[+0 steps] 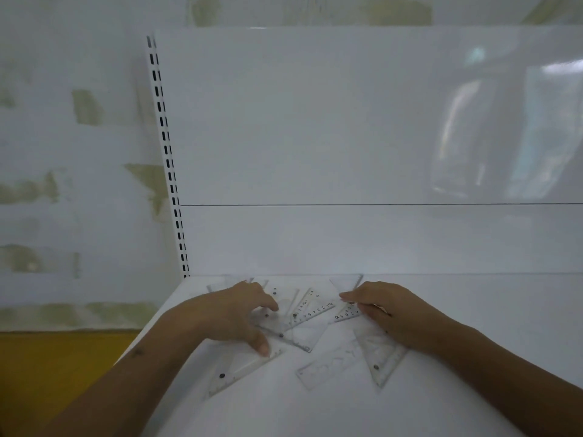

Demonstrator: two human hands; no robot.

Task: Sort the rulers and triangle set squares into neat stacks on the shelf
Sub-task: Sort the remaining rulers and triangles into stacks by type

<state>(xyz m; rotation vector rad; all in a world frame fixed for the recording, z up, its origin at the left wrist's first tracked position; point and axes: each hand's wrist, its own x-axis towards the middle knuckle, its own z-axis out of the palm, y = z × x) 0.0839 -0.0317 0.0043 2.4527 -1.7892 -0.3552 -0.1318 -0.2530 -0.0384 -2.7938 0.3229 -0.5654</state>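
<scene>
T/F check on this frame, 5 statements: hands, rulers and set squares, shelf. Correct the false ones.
1. Both hands are over the shelf. True: the left hand and right hand are both down among the pieces.
2. The clear rulers and set squares are already in neat stacks. False: they lie scattered and overlapping.
3. A set square lies near the right hand with one corner pointing toward the camera. True.
4. The shelf surface is dark wood. False: it is white.
5. The right hand is lifted well above the pieces. False: its fingers reach a numbered ruler; whether it grips it is unclear.
</scene>
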